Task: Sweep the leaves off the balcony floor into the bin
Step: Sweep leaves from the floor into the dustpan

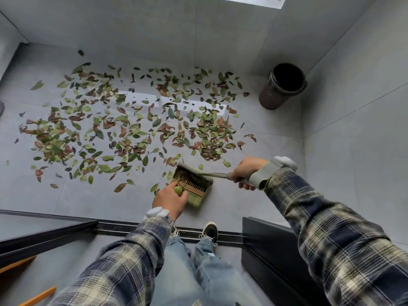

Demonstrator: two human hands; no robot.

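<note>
Green and brown leaves (123, 129) lie scattered across the grey balcony floor (254, 195). An olive-green dustpan (195, 192) with a comb edge stands on the floor near my feet; a few leaves lie inside it. My left hand (170, 200) grips the dustpan's handle from behind. My right hand (248, 171) holds the handle of a small brush (194, 172), whose grey bristle head lies across the dustpan's mouth. A dark round bin (281, 87) stands open and upright in the far right corner.
Grey walls close the balcony at the back and on the right. A black sliding-door track (132, 227) runs under my shoes (209, 231). A dark door panel (271, 250) stands at my right. Bare floor lies between the dustpan and the bin.
</note>
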